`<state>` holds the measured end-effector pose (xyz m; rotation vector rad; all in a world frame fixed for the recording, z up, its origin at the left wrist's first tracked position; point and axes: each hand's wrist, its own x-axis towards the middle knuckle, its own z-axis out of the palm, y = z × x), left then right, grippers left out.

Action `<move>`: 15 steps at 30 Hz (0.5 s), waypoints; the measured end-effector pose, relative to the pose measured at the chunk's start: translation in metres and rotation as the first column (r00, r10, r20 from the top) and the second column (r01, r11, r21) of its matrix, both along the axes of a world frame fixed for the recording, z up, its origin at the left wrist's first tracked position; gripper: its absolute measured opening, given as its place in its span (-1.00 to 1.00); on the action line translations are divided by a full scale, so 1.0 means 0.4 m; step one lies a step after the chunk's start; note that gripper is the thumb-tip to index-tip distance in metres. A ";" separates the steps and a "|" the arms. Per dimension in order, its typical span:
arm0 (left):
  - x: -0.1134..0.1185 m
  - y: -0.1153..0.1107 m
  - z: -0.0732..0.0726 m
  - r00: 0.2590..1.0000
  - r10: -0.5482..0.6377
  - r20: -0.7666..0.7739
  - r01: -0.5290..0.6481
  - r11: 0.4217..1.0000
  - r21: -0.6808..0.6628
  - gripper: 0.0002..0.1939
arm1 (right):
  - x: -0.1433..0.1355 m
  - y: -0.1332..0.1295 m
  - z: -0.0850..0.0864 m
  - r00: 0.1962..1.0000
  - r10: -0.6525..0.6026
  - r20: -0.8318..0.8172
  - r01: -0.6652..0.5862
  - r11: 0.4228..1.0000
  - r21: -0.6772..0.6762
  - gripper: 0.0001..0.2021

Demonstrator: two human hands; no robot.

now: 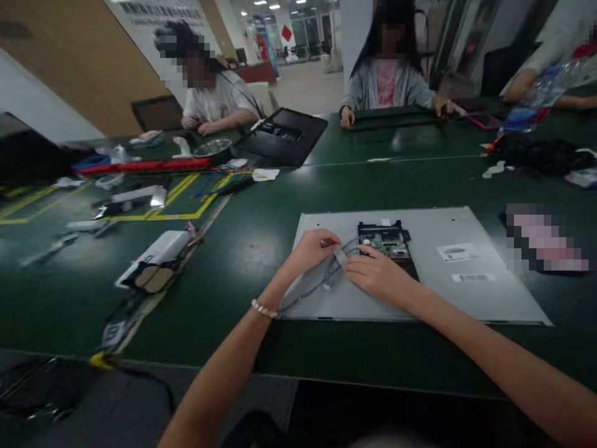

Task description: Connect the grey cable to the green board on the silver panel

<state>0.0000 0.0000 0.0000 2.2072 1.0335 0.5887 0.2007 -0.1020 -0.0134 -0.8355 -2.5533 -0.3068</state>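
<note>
A flat grey display panel (448, 224) lies back side up on the table. On its middle sits a black bracket with a green circuit board (396, 248). My left hand (310, 254) is closed in a pinch at the panel's left part, at one end of a pale strip that looks like tape (341, 257). The fingers of my right hand (380, 277) press on the strip's lower end, beside the board. A looped grey cable (305, 295) runs under and around the strip and off toward my left wrist. Something small and dark shows at my left fingertips, too small to name.
A white boxy part with black cables (156, 261) lies to the left on the green table (242, 261). A blurred phone-like object (543, 239) lies right of the panel. Further back are a black panel (286, 137), a plastic bottle (536, 99) and several people seated across.
</note>
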 end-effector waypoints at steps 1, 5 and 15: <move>-0.001 0.002 0.001 1.000 -0.003 -0.006 0.003 1.000 -0.009 -0.78 | -0.003 0.000 -0.005 1.000 -0.009 -0.010 0.009 1.000 -0.008 -0.82; -0.004 0.007 0.003 0.999 -0.009 -0.031 0.009 1.000 -0.002 -0.75 | -0.012 -0.001 -0.017 0.998 -0.030 -0.048 0.026 0.997 -0.071 -0.81; 0.010 -0.012 0.007 0.986 -0.074 -0.151 0.115 0.954 0.279 -0.73 | -0.016 -0.012 -0.003 0.999 -0.038 -0.026 0.032 0.983 -0.178 -0.78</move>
